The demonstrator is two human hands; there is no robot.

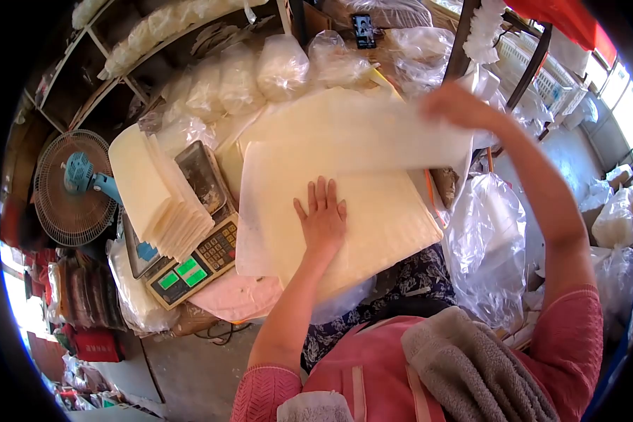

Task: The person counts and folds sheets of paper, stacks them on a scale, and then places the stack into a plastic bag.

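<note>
My left hand [323, 218] lies flat, fingers spread, on a broad stack of thin cream sheets [387, 225]. A pale translucent sheet along the stack's left side [253, 211] shows under the top layer. At the upper right my right hand [456, 105] is blurred by motion, its fingers curled at the corner of a raised thin sheet [401, 144]. That sheet is smeared too and stretches over the stack's far part. Left of the stack, a folded pile of cream sheets [155, 193] rests on a digital scale [218, 246] with lit green displays [190, 271].
Plastic-wrapped bundles [281, 63] line the table's back, with a phone [363, 32] behind them. A fan [77, 186] stands at left. Clear plastic bags [489, 239] hang at the right edge. A dark post [464, 42] rises near my right hand.
</note>
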